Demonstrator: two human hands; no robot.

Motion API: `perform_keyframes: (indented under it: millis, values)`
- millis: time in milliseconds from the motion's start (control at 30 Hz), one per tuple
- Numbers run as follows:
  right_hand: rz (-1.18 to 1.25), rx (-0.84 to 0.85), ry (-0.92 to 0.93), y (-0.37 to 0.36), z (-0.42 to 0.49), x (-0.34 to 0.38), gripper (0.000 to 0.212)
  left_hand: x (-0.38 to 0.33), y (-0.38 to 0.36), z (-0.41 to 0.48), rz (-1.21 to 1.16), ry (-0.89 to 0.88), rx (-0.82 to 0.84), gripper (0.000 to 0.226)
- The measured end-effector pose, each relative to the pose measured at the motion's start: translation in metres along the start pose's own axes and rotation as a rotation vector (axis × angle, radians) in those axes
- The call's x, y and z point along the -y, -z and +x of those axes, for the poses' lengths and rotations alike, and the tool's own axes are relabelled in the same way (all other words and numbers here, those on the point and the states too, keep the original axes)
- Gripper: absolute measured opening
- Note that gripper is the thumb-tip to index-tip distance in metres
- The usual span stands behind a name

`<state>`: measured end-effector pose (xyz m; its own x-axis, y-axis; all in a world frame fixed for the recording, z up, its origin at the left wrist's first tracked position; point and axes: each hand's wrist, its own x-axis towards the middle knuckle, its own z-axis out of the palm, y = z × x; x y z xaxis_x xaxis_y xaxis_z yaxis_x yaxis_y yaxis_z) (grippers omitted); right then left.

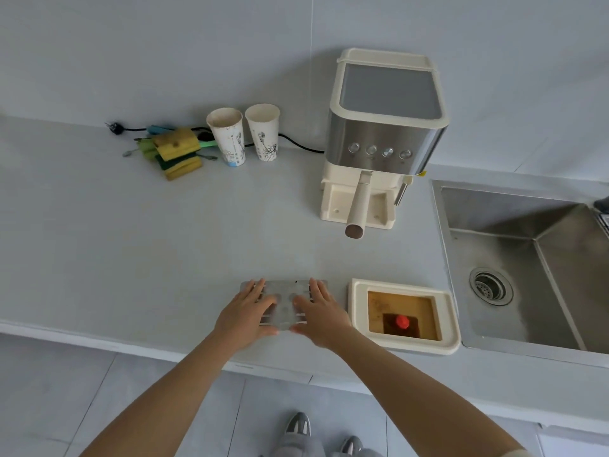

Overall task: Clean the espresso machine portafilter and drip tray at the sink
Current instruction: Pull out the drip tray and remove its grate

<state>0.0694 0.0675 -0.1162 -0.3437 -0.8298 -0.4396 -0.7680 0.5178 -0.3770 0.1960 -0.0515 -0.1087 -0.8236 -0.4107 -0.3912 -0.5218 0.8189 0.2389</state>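
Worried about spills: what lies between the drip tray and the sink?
Head view: only a thin strip of bare counter separates drip tray and sink.

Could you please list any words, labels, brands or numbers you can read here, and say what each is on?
None can be read.
Paper cups: printed drawings, any lettering too blurred.
Espresso machine: marks under its buttons too small.

The pale grey counter carries a cream-and-steel espresso machine, with two printed paper cups, a heap of yellow-green sponges and a black power cord to its left. Near the front edge, a slotted grey metal grate lies just beside a cream drip tray holding brown liquid.
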Motion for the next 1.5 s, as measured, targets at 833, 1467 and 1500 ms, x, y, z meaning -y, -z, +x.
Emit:
perform_keyframes:
  millis: [833,1467,1500]
  values:
    - [0.032,-0.155,-0.109,0.025,-0.041,-0.046,0.082,-0.063,-0.011,0.019,-0.163,-0.107,-0.021,0.087]
    - [0.331,-0.243,-0.347,0.02,-0.121,-0.172,0.134,-0.155,-0.029,0.034,-0.299,-0.089,0.006,0.117]
    - [0.349,-0.27,-0.328,0.02,-0.122,-0.171,0.131,-0.156,-0.028,0.033,-0.304,-0.085,0.004,0.116]
